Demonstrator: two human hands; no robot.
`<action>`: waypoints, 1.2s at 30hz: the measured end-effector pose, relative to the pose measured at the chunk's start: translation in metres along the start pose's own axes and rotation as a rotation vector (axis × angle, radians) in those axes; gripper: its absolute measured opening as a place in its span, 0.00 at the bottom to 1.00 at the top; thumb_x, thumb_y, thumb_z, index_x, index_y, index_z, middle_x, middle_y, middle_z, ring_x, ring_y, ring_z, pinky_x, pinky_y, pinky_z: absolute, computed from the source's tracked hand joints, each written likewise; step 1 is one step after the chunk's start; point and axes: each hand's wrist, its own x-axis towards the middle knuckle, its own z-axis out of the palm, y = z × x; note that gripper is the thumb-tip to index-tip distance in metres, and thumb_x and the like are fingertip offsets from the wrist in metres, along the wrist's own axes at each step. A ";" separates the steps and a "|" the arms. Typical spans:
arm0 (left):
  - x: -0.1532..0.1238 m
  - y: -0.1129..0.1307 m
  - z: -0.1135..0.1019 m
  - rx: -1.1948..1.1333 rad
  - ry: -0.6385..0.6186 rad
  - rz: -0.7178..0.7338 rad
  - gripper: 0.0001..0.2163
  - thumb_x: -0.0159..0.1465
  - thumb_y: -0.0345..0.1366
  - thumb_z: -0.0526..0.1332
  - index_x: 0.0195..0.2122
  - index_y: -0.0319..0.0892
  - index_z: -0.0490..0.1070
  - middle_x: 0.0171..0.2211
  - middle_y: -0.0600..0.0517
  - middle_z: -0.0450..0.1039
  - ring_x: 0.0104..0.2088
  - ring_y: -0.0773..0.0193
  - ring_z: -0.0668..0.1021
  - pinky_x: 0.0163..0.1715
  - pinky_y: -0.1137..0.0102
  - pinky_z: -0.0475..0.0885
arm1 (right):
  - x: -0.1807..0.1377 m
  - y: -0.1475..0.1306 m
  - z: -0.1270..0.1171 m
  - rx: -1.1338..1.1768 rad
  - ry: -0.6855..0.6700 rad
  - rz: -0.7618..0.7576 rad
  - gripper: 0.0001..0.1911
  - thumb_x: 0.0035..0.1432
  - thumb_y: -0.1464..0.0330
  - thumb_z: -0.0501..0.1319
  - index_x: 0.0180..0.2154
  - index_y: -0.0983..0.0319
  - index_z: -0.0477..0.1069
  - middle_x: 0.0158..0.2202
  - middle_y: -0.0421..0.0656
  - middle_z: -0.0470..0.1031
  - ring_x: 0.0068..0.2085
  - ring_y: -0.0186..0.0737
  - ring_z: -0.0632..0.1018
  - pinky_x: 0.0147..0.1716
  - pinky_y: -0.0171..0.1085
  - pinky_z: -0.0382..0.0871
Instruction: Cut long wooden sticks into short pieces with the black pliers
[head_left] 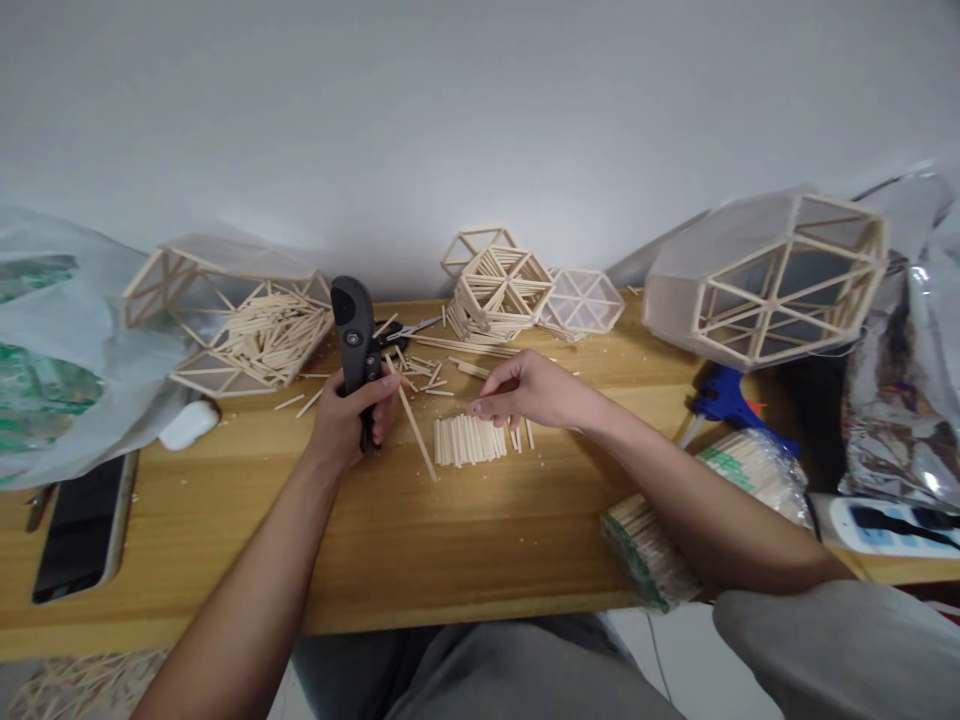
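Note:
My left hand [349, 415] is closed around a black-handled hand tool [352, 325] held upright; its jaws cannot be made out. A long thin wooden stick [412, 425] slants down from beside that hand's thumb, its lower end near the table. My right hand [529, 388] has thumb and fingers pinched together over the right end of a neat row of short cut sticks [466, 442]. Whatever sits between those fingertips is too small to tell. Loose short pieces [427, 375] are scattered behind the row, near a pair of scissors [409, 328].
Left stands a hexagonal stick frame [187, 262] with a heap of sticks [274, 335], a phone [82, 530] and a white case [187, 424]. Stacked hexagons [506, 285] lie behind. Right are a covered frame [750, 280], blue glue gun [724, 400], bagged sticks [649, 550] and a power strip [862, 525].

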 end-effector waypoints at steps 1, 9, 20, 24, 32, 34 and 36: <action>0.000 0.000 0.000 -0.001 0.000 -0.001 0.08 0.52 0.38 0.70 0.28 0.40 0.74 0.12 0.60 0.58 0.10 0.73 0.61 0.08 0.76 0.54 | 0.000 -0.001 0.000 -0.004 0.014 -0.002 0.13 0.52 0.61 0.72 0.26 0.64 0.78 0.20 0.40 0.76 0.22 0.33 0.76 0.21 0.31 0.71; 0.001 0.000 -0.001 -0.012 0.015 0.022 0.08 0.53 0.37 0.69 0.28 0.40 0.73 0.12 0.60 0.58 0.10 0.73 0.61 0.08 0.76 0.54 | -0.003 -0.003 0.005 -0.398 0.289 -0.275 0.18 0.64 0.60 0.63 0.25 0.64 0.73 0.21 0.40 0.73 0.23 0.33 0.70 0.26 0.34 0.61; 0.001 -0.001 0.005 0.006 0.190 0.195 0.10 0.56 0.39 0.70 0.33 0.41 0.72 0.14 0.62 0.59 0.12 0.73 0.62 0.09 0.77 0.57 | 0.001 0.008 0.005 -0.779 0.411 -0.542 0.09 0.62 0.77 0.59 0.43 0.65 0.75 0.44 0.50 0.77 0.45 0.46 0.77 0.44 0.40 0.68; 0.001 0.000 0.004 -0.018 0.172 0.180 0.10 0.57 0.41 0.69 0.34 0.41 0.73 0.15 0.62 0.58 0.12 0.73 0.62 0.09 0.77 0.57 | 0.001 0.008 0.005 -0.835 0.398 -0.435 0.14 0.60 0.79 0.58 0.46 0.63 0.75 0.46 0.51 0.77 0.45 0.47 0.77 0.45 0.41 0.69; 0.001 0.008 0.003 -0.088 0.189 0.210 0.09 0.56 0.39 0.68 0.33 0.39 0.75 0.19 0.59 0.68 0.12 0.74 0.63 0.09 0.76 0.59 | -0.002 0.000 0.011 -0.596 0.380 -0.449 0.14 0.63 0.74 0.56 0.48 0.65 0.74 0.41 0.50 0.78 0.41 0.45 0.77 0.42 0.41 0.69; 0.001 0.009 0.003 -0.099 0.184 0.236 0.09 0.57 0.39 0.68 0.33 0.38 0.76 0.20 0.57 0.70 0.12 0.75 0.63 0.09 0.76 0.59 | -0.007 -0.008 0.013 -0.359 0.324 -0.401 0.15 0.63 0.73 0.54 0.49 0.65 0.72 0.35 0.45 0.76 0.33 0.40 0.75 0.36 0.38 0.68; 0.002 0.009 0.003 -0.104 0.181 0.250 0.09 0.57 0.39 0.68 0.33 0.38 0.76 0.22 0.57 0.72 0.12 0.75 0.64 0.09 0.76 0.60 | -0.011 -0.015 0.015 -0.136 0.231 -0.324 0.14 0.63 0.72 0.53 0.48 0.64 0.72 0.29 0.40 0.73 0.27 0.37 0.71 0.29 0.35 0.64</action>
